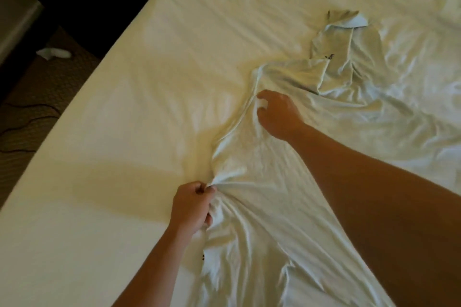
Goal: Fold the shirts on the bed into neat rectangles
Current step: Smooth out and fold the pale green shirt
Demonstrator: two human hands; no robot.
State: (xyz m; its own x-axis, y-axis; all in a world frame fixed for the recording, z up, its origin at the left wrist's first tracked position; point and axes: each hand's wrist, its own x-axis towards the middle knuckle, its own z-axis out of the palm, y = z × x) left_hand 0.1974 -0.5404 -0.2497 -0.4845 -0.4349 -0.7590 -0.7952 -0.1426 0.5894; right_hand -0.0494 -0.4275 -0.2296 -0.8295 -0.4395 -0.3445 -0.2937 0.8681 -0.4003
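Head view: a white shirt lies crumpled on the bed, running from the near edge toward a collared shirt further off to the right.
Left hand: fingers curled, pinching a bunch of the white shirt's left edge.
Right hand: fingers bent, grasping the fabric near a seam further up the same edge.
Risk: both grips take bunched cloth — pulling could likely drag wrinkles into the fold.
Second risk: the sheet beneath is the same colour and may be caught up too.
Neighbour: the collared shirt touches the white one — it might shift.
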